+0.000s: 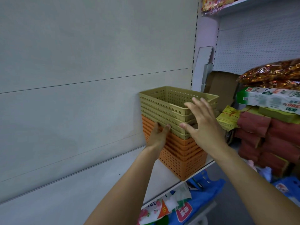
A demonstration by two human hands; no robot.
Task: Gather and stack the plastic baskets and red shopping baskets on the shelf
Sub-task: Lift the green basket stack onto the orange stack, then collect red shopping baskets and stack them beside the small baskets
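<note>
Tan baskets (164,103) nest atop orange baskets (183,166); our left hand (158,135) grips the tan ones at 9 o'clock, our right hand (203,124) spreads open at 3 o'clock.

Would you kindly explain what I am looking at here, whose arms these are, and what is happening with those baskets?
There is no machine here: a person wears a camera on the head, so this single picture looks forward and down along their own two bare arms. On the white shelf stands one stack: orange baskets at the bottom, tan baskets nested on top. The left hand grips the stack's near corner, about where the two colours meet. The right hand is open, its fingers spread in front of the tan baskets; whether it touches them I cannot tell. To the right are piled packaged goods.
</note>
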